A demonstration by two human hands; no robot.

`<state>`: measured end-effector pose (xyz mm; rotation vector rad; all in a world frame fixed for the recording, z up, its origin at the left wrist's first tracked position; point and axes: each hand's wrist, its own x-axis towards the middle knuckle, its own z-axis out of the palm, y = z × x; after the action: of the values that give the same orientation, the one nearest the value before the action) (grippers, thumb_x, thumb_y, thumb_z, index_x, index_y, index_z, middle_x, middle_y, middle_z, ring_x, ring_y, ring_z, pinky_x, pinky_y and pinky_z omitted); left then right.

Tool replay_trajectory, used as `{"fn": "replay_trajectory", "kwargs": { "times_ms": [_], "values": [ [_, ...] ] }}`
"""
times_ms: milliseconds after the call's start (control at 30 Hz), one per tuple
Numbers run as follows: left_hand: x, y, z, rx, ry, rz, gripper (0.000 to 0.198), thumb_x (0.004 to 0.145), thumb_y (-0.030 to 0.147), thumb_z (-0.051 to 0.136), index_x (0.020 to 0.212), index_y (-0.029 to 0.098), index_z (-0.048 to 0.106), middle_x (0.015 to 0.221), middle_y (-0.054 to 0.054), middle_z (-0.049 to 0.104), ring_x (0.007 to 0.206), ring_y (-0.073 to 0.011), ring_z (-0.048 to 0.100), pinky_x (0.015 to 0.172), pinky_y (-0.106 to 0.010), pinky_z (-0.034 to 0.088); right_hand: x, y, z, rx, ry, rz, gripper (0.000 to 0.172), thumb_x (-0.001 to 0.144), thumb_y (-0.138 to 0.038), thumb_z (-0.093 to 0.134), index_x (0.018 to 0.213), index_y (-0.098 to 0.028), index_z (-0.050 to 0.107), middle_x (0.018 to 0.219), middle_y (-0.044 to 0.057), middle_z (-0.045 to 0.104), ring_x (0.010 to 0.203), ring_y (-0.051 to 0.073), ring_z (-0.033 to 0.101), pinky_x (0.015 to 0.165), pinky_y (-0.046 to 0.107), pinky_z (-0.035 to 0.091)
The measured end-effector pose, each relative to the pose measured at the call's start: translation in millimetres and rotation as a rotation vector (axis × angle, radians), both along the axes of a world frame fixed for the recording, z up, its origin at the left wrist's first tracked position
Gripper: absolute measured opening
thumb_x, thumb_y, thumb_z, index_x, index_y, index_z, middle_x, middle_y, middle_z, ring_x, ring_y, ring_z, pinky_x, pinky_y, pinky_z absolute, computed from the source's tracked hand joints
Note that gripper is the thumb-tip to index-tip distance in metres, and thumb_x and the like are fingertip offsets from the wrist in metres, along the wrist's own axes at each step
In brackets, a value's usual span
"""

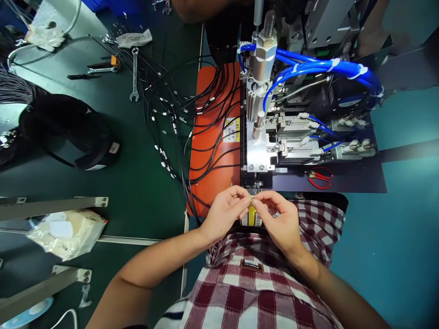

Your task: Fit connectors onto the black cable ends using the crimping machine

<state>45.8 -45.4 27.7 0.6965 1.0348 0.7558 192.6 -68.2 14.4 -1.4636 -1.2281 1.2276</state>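
Observation:
My left hand (228,211) and my right hand (277,214) meet in front of my apron, thumbs and forefingers pinched close together. Between the fingertips is a tiny pale piece, too small to name. Just below the pinch shows a yellow and white label (251,217). Directly ahead of my hands stands a machine assembly (258,148) of metal blocks and cylinders, fed by blue air tubes (318,67). To its left, an orange panel (214,157) carries several black cables (209,173) with white tags.
On the dark green bench at left lie a wrench (135,75), a black cap (73,132), a plastic bag (70,233) and bundled cables (164,114). Red-handled cutters (320,177) rest right of the machine. Metal brackets (55,208) jut in from the left. Part of another person shows at the top.

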Motion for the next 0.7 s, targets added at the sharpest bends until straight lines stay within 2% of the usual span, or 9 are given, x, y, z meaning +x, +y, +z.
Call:
{"fn": "replay_trajectory", "kwargs": {
  "times_ms": [167, 267, 333, 400, 467, 500, 567, 633, 700],
  "values": [
    [-0.2, -0.3, -0.7, -0.017, -0.023, -0.021, 0.026, 0.082, 0.035, 0.069, 0.082, 0.014, 0.054, 0.054, 0.007, 0.043, 0.049, -0.0046, 0.036, 0.049, -0.017, 0.028, 5.7, 4.2, 3.7, 0.079, -0.115, 0.103, 0.012, 0.09, -0.024, 0.057, 0.08, -0.02, 0.061, 0.079, 0.004, 0.062, 0.071, 0.017, 0.055, 0.068, 0.03, 0.043],
    [-0.3, -0.8, -2.3, 0.039, -0.008, -0.048, 0.024, 0.083, 0.035, 0.068, 0.084, 0.015, 0.054, 0.057, 0.007, 0.044, 0.047, -0.0049, 0.038, 0.047, -0.018, 0.031, 8.7, 7.4, 5.6, -0.013, -0.014, 0.121, 0.016, 0.09, -0.029, 0.055, 0.078, -0.02, 0.057, 0.074, 0.002, 0.056, 0.066, 0.015, 0.048, 0.062, 0.028, 0.04],
    [-2.0, -1.0, -3.8, 0.222, 0.099, -0.047, 0.019, 0.084, 0.032, 0.065, 0.083, 0.016, 0.056, 0.066, 0.003, 0.05, 0.052, -0.0066, 0.044, 0.049, -0.02, 0.037, 11.0, 7.4, 6.3, -0.141, 0.152, 0.126, 0.02, 0.09, -0.034, 0.056, 0.077, -0.019, 0.055, 0.068, -0.001, 0.049, 0.059, 0.012, 0.041, 0.054, 0.025, 0.035],
    [-5.2, -0.4, -4.4, 0.551, 0.229, -0.1, 0.012, 0.087, 0.028, 0.061, 0.082, 0.016, 0.061, 0.078, -0.003, 0.055, 0.064, -0.0108, 0.052, 0.058, -0.023, 0.045, 14.0, 4.6, 6.6, -0.256, 0.313, 0.169, 0.024, 0.089, -0.037, 0.058, 0.075, -0.018, 0.053, 0.064, -0.003, 0.043, 0.055, 0.01, 0.034, 0.05, 0.024, 0.029],
    [-8.0, 1.3, -2.9, 0.854, 0.265, -0.247, 0.012, 0.089, 0.023, 0.055, 0.084, 0.017, 0.064, 0.087, -0.007, 0.056, 0.077, -0.0146, 0.055, 0.067, -0.027, 0.049, 17.8, 0.1, 6.6, -0.323, 0.407, 0.22, 0.026, 0.088, -0.04, 0.059, 0.074, -0.018, 0.052, 0.062, -0.005, 0.038, 0.054, 0.009, 0.029, 0.049, 0.024, 0.025],
    [-8.7, 2.5, -1.2, 0.914, 0.263, -0.332, 0.013, 0.089, 0.021, 0.052, 0.085, 0.017, 0.064, 0.088, -0.008, 0.056, 0.08, -0.0154, 0.055, 0.07, -0.028, 0.049, 19.9, -2.1, 6.2, -0.336, 0.42, 0.232, 0.027, 0.088, -0.04, 0.059, 0.074, -0.018, 0.052, 0.062, -0.005, 0.037, 0.054, 0.009, 0.029, 0.049, 0.024, 0.024],
    [-8.2, 5.2, 3.9, 0.848, 0.29, -0.438, 0.013, 0.091, 0.018, 0.05, 0.087, 0.017, 0.062, 0.087, -0.006, 0.055, 0.079, -0.0143, 0.055, 0.07, -0.026, 0.048, 24.6, -3.7, 4.8, -0.325, 0.393, 0.221, 0.028, 0.087, -0.041, 0.06, 0.073, -0.018, 0.053, 0.062, -0.005, 0.039, 0.055, 0.009, 0.031, 0.05, 0.024, 0.026],
    [-6.3, 8.8, 8.6, 0.691, 0.401, -0.443, 0.006, 0.09, 0.017, 0.052, 0.09, 0.017, 0.058, 0.087, -0.004, 0.055, 0.078, -0.0134, 0.054, 0.069, -0.024, 0.047, 29.9, 0.3, 1.5, -0.292, 0.328, 0.176, 0.028, 0.085, -0.042, 0.062, 0.073, -0.018, 0.054, 0.064, -0.004, 0.044, 0.056, 0.01, 0.035, 0.051, 0.024, 0.029],
    [-5.2, 13.8, 9.4, 0.658, 0.52, -0.405, 0.004, 0.09, 0.016, 0.053, 0.093, 0.017, 0.055, 0.088, -0.003, 0.055, 0.079, -0.0135, 0.053, 0.068, -0.023, 0.047, 35.3, 10.1, -4.2, -0.262, 0.267, 0.121, 0.027, 0.084, -0.041, 0.063, 0.074, -0.018, 0.055, 0.065, -0.003, 0.047, 0.056, 0.01, 0.037, 0.05, 0.024, 0.03]
  ]
}}
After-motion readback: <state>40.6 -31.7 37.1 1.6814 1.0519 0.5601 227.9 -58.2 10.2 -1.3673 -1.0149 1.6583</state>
